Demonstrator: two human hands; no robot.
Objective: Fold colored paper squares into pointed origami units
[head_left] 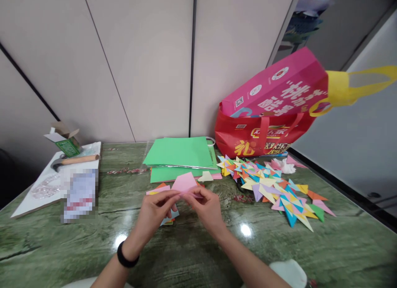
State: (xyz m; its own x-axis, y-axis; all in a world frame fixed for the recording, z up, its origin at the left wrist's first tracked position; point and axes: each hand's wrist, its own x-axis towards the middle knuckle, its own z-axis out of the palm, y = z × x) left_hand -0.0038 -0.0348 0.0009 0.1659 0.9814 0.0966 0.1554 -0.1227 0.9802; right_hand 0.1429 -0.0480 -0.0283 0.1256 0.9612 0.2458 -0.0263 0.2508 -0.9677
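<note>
A pink piece of paper (185, 183) with angled upper corners is held up between both hands at the middle of the table. My left hand (157, 211) pinches its lower left edge between thumb and finger. On the other side, my right hand (205, 207) pinches the lower right edge, its fingertips close to those of the left. Small coloured sheets (158, 190) lie behind and below my left hand, partly hidden by it. Just behind the pink paper rests a cream folded piece (206, 176).
Green sheets (178, 151) lie at the back centre. Many folded coloured pieces (266, 182) spread at right, before a red bag (238, 133) holding a pink box (279, 87). A white board (29, 199) at left bears a wooden-handled tool (80, 159) and small green box (68, 146).
</note>
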